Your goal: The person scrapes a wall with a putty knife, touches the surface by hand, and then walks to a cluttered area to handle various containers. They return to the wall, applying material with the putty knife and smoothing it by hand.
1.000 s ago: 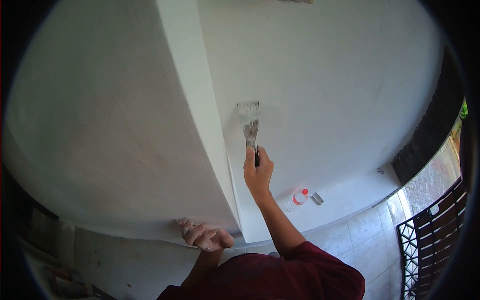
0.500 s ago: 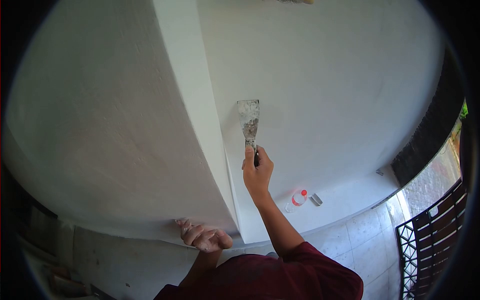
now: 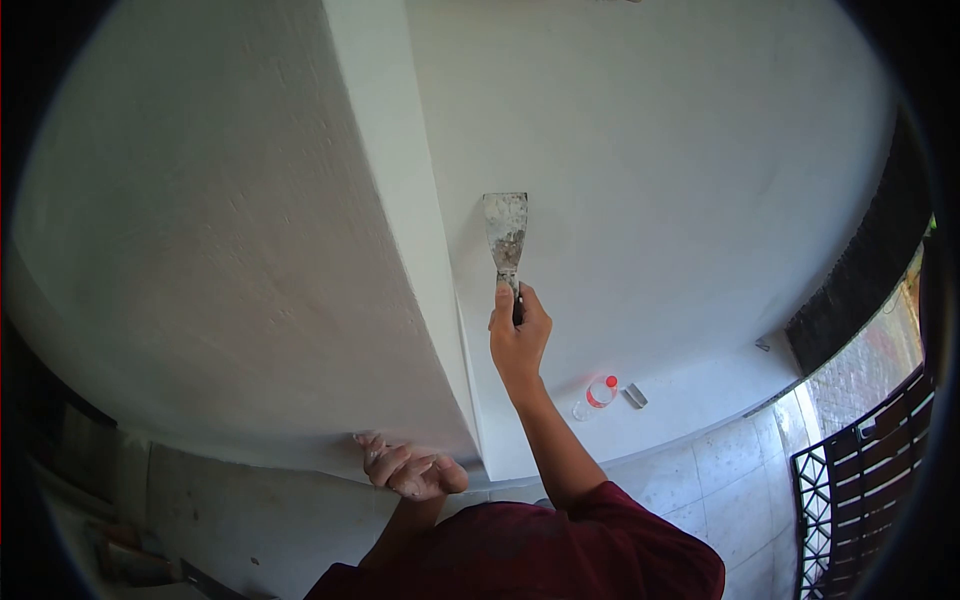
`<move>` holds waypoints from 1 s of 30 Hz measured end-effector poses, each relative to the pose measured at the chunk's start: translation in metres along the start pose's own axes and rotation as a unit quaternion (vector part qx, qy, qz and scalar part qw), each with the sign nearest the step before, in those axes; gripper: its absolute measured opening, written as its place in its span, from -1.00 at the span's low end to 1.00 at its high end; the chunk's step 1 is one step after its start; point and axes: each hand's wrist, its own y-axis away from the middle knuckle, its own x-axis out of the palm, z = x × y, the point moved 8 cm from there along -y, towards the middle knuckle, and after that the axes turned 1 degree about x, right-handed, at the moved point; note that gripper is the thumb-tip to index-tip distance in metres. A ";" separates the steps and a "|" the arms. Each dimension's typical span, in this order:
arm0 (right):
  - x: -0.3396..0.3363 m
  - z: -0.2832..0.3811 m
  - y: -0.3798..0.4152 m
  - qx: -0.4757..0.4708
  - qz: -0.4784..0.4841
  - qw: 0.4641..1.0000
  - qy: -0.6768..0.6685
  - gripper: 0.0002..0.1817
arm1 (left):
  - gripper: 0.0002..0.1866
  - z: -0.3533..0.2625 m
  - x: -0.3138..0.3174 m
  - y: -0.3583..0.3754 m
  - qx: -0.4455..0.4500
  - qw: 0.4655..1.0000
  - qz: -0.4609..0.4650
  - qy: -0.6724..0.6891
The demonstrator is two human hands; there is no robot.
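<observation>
My right hand (image 3: 518, 338) is wrapped around a paint-crusted metal putty knife (image 3: 506, 235), blade flat on the smooth white plastered wall (image 3: 680, 180) beside the corner. Left hand (image 3: 408, 468) curls loosely against the rougher wall face (image 3: 200, 250). Clear plastic bottle with red cap (image 3: 598, 394) sits below, grey tiled floor (image 3: 740, 480).

The dark handle of the plaster-smeared metal putty knife (image 3: 506, 235) was almost wholly covered by the right hand (image 3: 520, 340) closed around it. The palm and fingertips of the plaster-dusted left hand (image 3: 408, 470) were hidden against the underside of the white plastered beam (image 3: 230, 260). The small clear plastic bottle with a red cap (image 3: 597, 395) was too small for its label to be read. The black metal gate (image 3: 865, 480) was cut off by the dark lens rim.
</observation>
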 end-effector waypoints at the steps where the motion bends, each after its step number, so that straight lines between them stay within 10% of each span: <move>1: 0.002 0.003 -0.003 0.000 -0.003 1.000 -0.010 -0.64 | -0.74 0.002 0.001 -0.003 0.007 1.000 -0.008 0.005; 30: -0.002 0.019 -0.011 0.010 0.018 0.999 0.025 -0.70 | -0.75 0.006 -0.018 -0.002 0.044 0.999 -0.017 -0.003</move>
